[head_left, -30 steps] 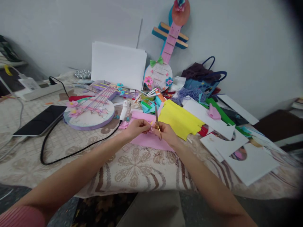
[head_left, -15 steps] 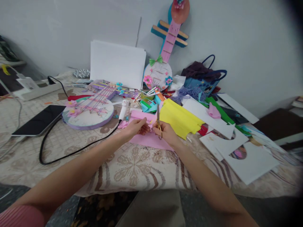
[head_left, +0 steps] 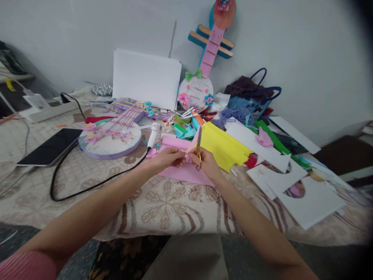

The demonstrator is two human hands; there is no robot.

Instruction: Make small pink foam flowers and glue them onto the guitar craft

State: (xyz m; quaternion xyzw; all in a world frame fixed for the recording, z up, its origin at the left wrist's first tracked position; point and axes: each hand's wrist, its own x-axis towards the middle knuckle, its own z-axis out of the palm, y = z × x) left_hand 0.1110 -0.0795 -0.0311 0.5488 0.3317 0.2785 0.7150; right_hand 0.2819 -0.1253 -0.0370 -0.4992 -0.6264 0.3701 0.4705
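Observation:
Both hands meet over a pink crepe paper sheet on the cloth-covered table. My left hand is closed, its fingertips pinching a small pink paper piece. Close beside it, my right hand is closed around gold-handled scissors, whose blades point up and away from me. The right fingertips also touch the small pink piece; its exact shape is partly hidden by fingers. Behind the hands lies a pink paper roll, with yellow crepe paper to the right.
A white glue gun with a black cord lies left of the hands. Farther left are a round stringed craft instrument and a tablet. White cut boards lie right. A decorated craft lute leans on the wall.
My left fingertips have closed in on the pink piece and the two hands are nearer together. The scissors have shifted slightly right and tilted. The view has moved a little.

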